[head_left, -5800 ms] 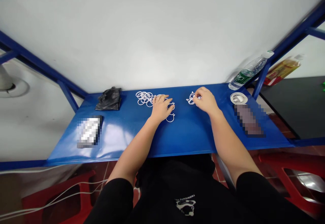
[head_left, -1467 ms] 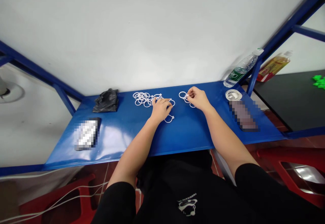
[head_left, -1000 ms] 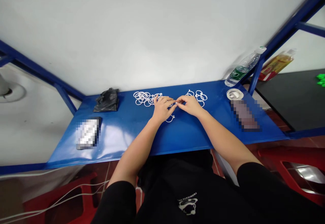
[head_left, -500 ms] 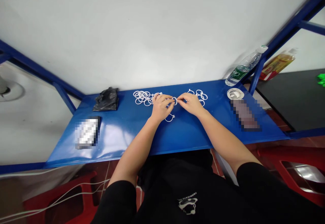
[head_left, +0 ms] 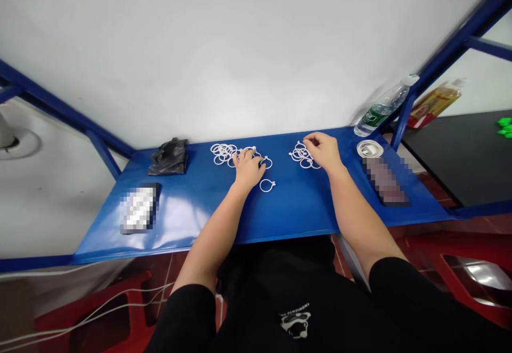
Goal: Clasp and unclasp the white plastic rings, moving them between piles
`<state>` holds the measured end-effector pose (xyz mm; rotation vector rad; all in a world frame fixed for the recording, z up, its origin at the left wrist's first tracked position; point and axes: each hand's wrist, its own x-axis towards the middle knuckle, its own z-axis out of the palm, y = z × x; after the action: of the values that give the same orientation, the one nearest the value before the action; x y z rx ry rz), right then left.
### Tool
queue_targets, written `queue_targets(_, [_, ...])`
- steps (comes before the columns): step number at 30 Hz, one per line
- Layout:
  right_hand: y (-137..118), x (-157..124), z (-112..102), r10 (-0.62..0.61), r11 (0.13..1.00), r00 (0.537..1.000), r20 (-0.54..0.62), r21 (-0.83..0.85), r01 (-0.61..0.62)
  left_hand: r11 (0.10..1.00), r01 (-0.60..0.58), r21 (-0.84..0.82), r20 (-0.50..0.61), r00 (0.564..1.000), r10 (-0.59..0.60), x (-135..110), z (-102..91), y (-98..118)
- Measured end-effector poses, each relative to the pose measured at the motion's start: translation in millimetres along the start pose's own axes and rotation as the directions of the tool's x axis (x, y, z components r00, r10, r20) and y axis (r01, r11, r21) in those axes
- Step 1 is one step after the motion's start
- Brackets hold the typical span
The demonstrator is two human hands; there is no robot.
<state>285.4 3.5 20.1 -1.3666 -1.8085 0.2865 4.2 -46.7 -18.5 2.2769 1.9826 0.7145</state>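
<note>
Both hands are lying well apart now, no longer meeting mid-bench as half a second ago. Left hand point(head_left: 246, 167) is resting, fingers loosely spread, on the near edge of the loose pile of white plastic rings point(head_left: 222, 153); a single white plastic ring point(head_left: 267, 185) is lying just beside it on the blue metal bench point(head_left: 296, 209). Right hand point(head_left: 327, 151) is curling its fingertips over the smaller cluster of white plastic rings point(head_left: 300, 155); whether it is pinching one, cannot tell.

Left hand point(head_left: 246, 167) resting on left ring pile point(head_left: 224, 153); right hand point(head_left: 326, 150) touching right ring cluster point(head_left: 301, 155); lone ring point(head_left: 266, 185) lying between, nearer.
</note>
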Motion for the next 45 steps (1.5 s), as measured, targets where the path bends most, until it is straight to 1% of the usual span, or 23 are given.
queue_targets(1, [-4.2,-2.3,4.4,-0.008,0.999,1.0,0.013,0.033,0.008,1.0,0.007,0.004,0.013,1.0,-0.007,-0.3,-0.7,1.9])
queue_targets(2, [-9.1,-5.4,10.1,-0.031,0.998,0.998,0.05,0.053,0.028,1.0,0.011,0.007,0.021,1.0,-0.011,-0.6,-1.4,3.4])
queue_targets(3, [-14.3,-9.2,16.6,-0.066,0.997,0.992,0.11,0.056,0.06,1.0,0.01,0.008,0.026,1.0,-0.01,-0.8,-2.1,4.5])
queue_targets(4, [-19.5,-13.5,23.7,-0.111,0.993,0.977,0.183,0.051,0.103,1.0,0.004,0.005,0.027,1.0,-0.004,-0.9,-2.5,5.1])
queue_targets(6, [-28.8,-22.4,37.9,-0.2,0.98,0.922,0.33,0.064,0.19,1.0,-0.02,-0.022,0.004,1.0,0.021,-0.6,-2.9,5.5])
queue_targets(7, [-32.5,-26.4,44.2,-0.22,0.976,0.901,0.375,0.076,0.207,0.998,-0.041,-0.05,-0.024,0.999,0.04,-0.2,-2.9,5.5])
queue_targets(8, [-35.5,-29.8,49.5,-0.227,0.974,0.889,0.397,0.09,0.208,0.994,-0.065,-0.085,-0.062,0.996,0.06,0.2,-2.9,5.5])
queue_targets(9, [-37.7,-32.4,53.6,-0.223,0.975,0.888,0.403,0.111,0.194,0.988,-0.09,-0.124,-0.108,0.991,0.077,0.7,-2.8,5.6])
queue_targets(11, [-40.3,-35.1,58.1,-0.198,0.976,0.906,0.375,0.165,0.145,0.971,-0.145,-0.191,-0.196,0.975,0.107,1.1,-3.3,6.7])
queue_targets(14, [-41.8,-34.5,58.5,-0.181,0.967,0.933,0.31,0.228,0.112,0.943,-0.243,-0.227,-0.264,0.947,0.181,0.3,-4.9,9.8])
queue_targets(17, [-42.0,-32.8,57.3,-0.191,0.969,0.931,0.311,0.209,0.129,0.915,-0.335,-0.225,-0.27,0.924,0.272,-1.1,-7.0,12.9])
queue_targets(19, [-41.8,-32.4,57.1,-0.194,0.972,0.919,0.343,0.197,0.131,0.887,-0.401,-0.23,-0.27,0.902,0.338,-1.3,-8.3,14.0])
queue_targets(21, [-41.6,-32.4,56.7,-0.205,0.967,0.9,0.384,0.22,0.127,0.857,-0.461,-0.231,-0.287,0.874,0.393,-0.9,-9.1,14.4])
queue_targets(23, [-41.5,-32.5,55.5,-0.225,0.956,0.883,0.412,0.266,0.119,0.842,-0.49,-0.226,-0.308,0.856,0.416,-0.3,-9.2,14.4])
queue_targets(26, [-41.3,-32.2,53.6,-0.226,0.955,0.887,0.402,0.273,0.119,0.823,-0.514,-0.241,-0.291,0.848,0.444,-0.1,-6.9,14.0])
queue_targets(28, [-40.8,-31.9,53.2,-0.225,0.963,0.888,0.401,0.229,0.14,0.817,-0.505,-0.277,-0.255,0.859,0.444,-0.7,-3.4,13.9])
queue_targets(29, [-40.5,-31.7,53.3,-0.226,0.966,0.885,0.407,0.209,0.15,0.821,-0.485,-0.301,-0.239,0.872,0.427,-1.2,-1.5,14.0])
queue_targets(31, [-40.0,-31.4,53.9,-0.229,0.968,0.877,0.423,0.193,0.16,0.837,-0.419,-0.352,-0.222,0.906,0.36,-2.6,2.3,14.2])
queue_targets(33, [-39.7,-31.3,54.5,-0.222,0.969,0.879,0.421,0.193,0.153,0.84,-0.366,-0.401,-0.225,0.928,0.297,-4.2,4.9,14.5])
queue_targets(36, [-38.7,-31.7,55.5,-0.208,0.968,0.895,0.396,0.217,0.129,0.814,-0.324,-0.483,-0.226,0.944,0.242,-6.3,5.7,14.8])
queue_targets(40, [-35.9,-33.4,58.3,-0.166,0.94,0.919,0.358,0.339,0.038,0.798,-0.247,-0.549,-0.2,0.966,0.161,-7.1,5.1,15.0])
queue_targets(42, [-35.4,-34.1,59.7,-0.157,0.92,0.925,0.346,0.393,0.01,0.795,-0.241,-0.557,-0.195,0.968,0.156,-6.5,5.6,15.2])
queue_targets(45, [-37.4,-34.3,59.5,-0.162,0.917,0.934,0.319,0.398,0.023,0.792,-0.245,-0.559,-0.201,0.967,0.157,-5.2,6.9,16.0])
